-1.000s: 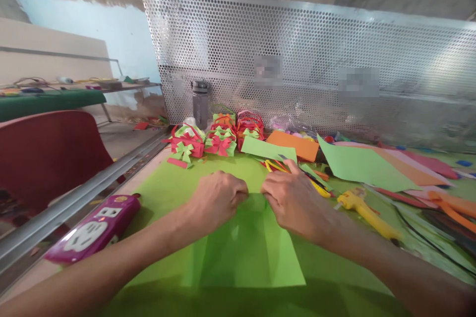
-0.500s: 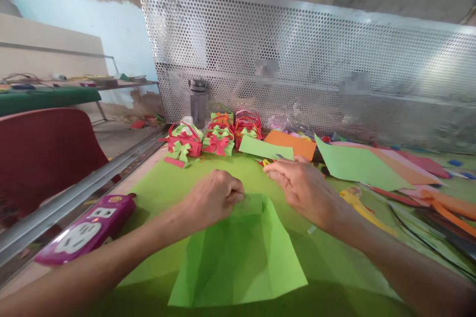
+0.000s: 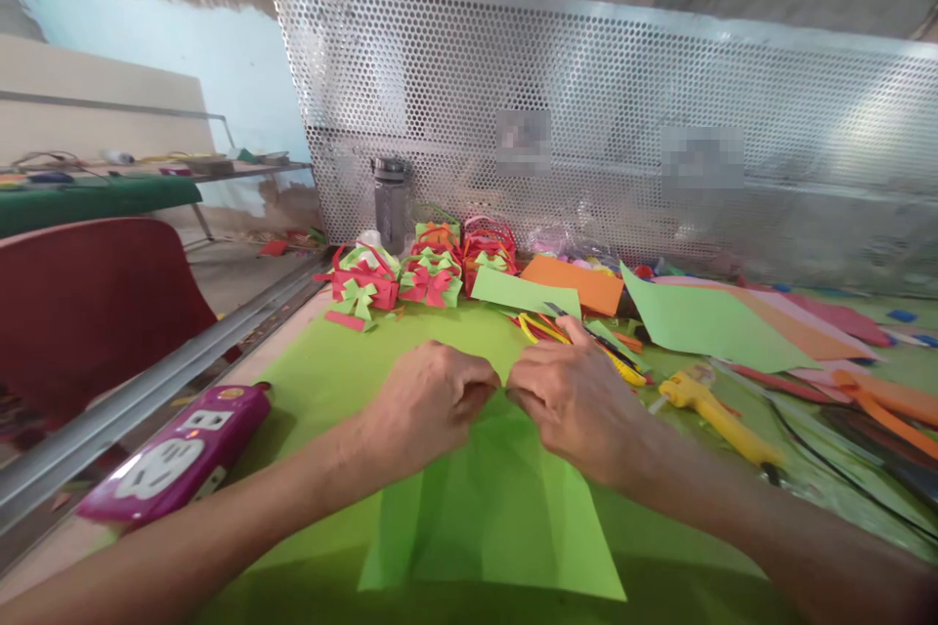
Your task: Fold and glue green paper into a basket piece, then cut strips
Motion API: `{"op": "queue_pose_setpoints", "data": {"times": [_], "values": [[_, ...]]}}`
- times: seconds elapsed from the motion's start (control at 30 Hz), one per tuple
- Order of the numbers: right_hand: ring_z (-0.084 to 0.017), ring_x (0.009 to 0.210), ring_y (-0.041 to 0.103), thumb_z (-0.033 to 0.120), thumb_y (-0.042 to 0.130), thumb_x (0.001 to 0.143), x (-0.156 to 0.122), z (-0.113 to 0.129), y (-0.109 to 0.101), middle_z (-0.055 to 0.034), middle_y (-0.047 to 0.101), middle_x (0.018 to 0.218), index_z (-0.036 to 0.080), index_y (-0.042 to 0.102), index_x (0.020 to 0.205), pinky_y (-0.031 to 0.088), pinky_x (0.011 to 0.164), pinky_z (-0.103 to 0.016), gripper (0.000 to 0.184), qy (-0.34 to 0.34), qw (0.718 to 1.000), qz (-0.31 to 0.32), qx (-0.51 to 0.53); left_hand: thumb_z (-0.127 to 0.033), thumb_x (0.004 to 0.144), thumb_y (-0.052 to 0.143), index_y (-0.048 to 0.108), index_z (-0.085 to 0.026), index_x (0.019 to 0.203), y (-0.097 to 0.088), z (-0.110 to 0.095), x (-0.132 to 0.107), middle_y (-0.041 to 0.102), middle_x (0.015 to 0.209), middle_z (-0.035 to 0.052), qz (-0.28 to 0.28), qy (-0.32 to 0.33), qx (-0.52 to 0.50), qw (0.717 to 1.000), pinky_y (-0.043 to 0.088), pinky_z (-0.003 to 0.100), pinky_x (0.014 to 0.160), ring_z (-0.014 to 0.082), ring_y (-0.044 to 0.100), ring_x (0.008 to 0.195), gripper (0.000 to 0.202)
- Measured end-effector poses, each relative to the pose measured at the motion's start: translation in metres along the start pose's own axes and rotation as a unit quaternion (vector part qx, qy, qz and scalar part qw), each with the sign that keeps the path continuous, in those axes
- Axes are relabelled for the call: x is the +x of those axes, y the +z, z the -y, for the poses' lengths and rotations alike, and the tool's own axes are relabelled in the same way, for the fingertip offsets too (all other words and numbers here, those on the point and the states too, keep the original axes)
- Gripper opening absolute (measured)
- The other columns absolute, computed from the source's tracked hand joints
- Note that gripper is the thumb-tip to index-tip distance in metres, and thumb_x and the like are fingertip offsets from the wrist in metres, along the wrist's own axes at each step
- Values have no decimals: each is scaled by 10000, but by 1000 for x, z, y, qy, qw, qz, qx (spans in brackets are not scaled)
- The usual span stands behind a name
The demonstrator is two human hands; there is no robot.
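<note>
Your left hand (image 3: 434, 402) and right hand (image 3: 575, 400) seemingly pinch straight-edged green paper (image 3: 498, 513) at twelve o'clock. It's creased, open at six.

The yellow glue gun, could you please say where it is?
In the head view, the yellow glue gun lies right of the right hand, nearer the person than the large light-green sheet.

A person's left hand (image 3: 432, 400) and right hand (image 3: 578, 405), close together, pinch the far edge of a creased green sheet (image 3: 490, 527) that spreads toward six o'clock over a green-covered worktop (image 3: 329, 366). Around them, a purple power strip (image 3: 183, 449) lies at nine o'clock and a yellow glue gun (image 3: 722, 420) at three. Red-and-green paper baskets (image 3: 436, 278) with bows stand at eleven, before a perforated metal panel (image 3: 601, 78).
</note>
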State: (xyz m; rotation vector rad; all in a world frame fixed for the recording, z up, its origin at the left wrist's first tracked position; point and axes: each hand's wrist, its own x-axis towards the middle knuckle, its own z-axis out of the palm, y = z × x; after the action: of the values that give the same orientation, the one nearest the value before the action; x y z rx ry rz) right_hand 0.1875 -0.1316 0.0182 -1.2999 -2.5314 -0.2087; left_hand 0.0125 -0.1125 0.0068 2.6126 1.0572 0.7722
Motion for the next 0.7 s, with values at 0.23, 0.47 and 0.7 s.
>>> {"op": "queue_pose_setpoints", "data": {"times": [0.23,0.47,0.7], "values": [[-97,545,400,82,494,772,0,-11,-8,57,475,530,168,444,510,179,941,-459,281,17,1000,-2,-10,-122,778,483,682,-160,703,-10,7,2,652,609,12,-9,-29,19,999,352,214,511,113,547,533,216],[-98,553,433,87,505,769,3,-19,-14,43,512,556,165,467,517,238,882,-411,266,58,998,14,1,-149,785,485,685,-150,716,-16,10,4,656,617,15,-19,-58,3,998,372,202,500,110,542,518,212],[-95,537,445,95,497,782,5,-20,-15,48,550,557,170,505,527,177,939,-472,266,62,998,1,19,-145,776,460,669,-143,689,-17,11,4,628,585,6,-24,-71,-1,997,356,195,484,102,514,498,227]]}}
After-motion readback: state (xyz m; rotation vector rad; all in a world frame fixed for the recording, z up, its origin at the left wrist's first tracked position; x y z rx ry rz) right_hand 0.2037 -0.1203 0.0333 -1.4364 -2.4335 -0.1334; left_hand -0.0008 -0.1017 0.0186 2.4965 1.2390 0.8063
